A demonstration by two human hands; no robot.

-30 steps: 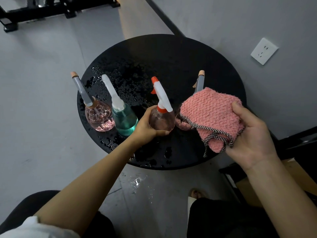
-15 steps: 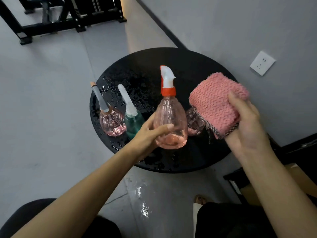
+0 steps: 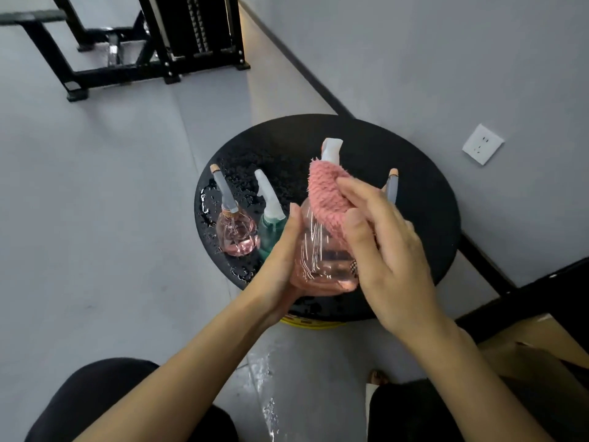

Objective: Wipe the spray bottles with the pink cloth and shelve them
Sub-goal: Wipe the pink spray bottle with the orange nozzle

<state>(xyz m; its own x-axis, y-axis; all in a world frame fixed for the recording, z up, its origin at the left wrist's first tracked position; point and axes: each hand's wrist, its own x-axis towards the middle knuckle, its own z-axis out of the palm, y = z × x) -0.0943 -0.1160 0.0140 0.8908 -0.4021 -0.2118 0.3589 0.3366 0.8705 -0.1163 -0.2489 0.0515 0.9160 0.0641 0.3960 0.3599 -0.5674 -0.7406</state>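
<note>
My left hand (image 3: 283, 256) grips a clear pink spray bottle (image 3: 318, 253) with a white trigger head, held above the round black table (image 3: 424, 218). My right hand (image 3: 389, 250) presses the pink cloth (image 3: 325, 199) against the bottle's neck and upper body. On the table's left part stand a pink bottle with a grey nozzle (image 3: 236, 232) and a green bottle with a white nozzle (image 3: 270, 223). Another grey nozzle (image 3: 392, 188) pokes up behind my right hand; its bottle is hidden.
Water drops cover the table's left side, and a wet patch (image 3: 264, 378) lies on the grey floor below. A black metal frame (image 3: 153, 43) stands at the back. A wall with a white socket (image 3: 483, 144) is on the right, a cardboard box (image 3: 541, 352) at lower right.
My left hand lifted the pink bottle off the table and brought it nearer. My right hand moved the cloth left onto the bottle's neck. The view tilted upward.
</note>
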